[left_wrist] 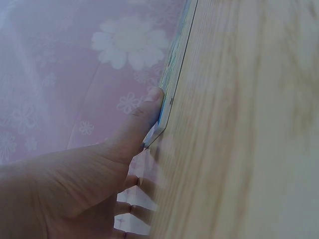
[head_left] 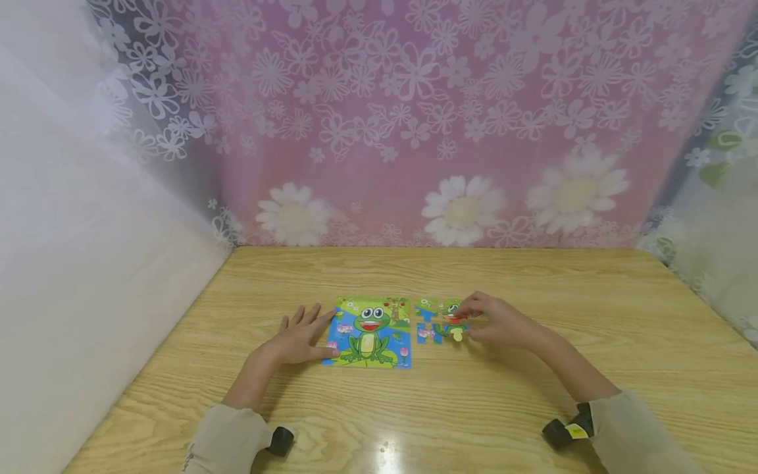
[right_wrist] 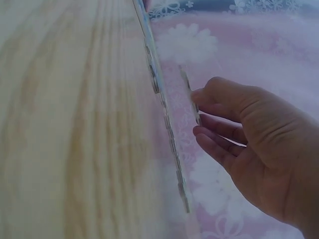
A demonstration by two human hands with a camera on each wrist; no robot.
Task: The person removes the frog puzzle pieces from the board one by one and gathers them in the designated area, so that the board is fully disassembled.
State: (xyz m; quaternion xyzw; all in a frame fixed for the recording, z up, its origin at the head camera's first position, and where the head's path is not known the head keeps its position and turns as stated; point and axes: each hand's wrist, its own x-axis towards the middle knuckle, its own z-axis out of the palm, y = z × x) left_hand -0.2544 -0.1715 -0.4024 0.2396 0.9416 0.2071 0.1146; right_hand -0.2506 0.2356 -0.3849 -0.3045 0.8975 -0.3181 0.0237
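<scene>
A square picture board of a green frog (head_left: 368,339) lies on the wooden table. My left hand (head_left: 299,339) is spread at its left side, the thumb pressing the lower left corner and the other fingers extended toward the upper left. The left wrist view shows the thumb on the board's edge (left_wrist: 172,94). Right of the board, jigsaw pieces (head_left: 426,332) form part of a similar frog picture. Over their right side, my right hand (head_left: 500,322) pinches a thin puzzle piece (right_wrist: 186,83), raised off the table in the right wrist view; its printed side is hidden there.
The pale wood-grain table (head_left: 355,421) ends at a pink flowered curtain (head_left: 379,131) at the back. A white sheet (head_left: 106,263) stands along the left. Black devices, such as the right one (head_left: 562,434), sit at both sleeve cuffs.
</scene>
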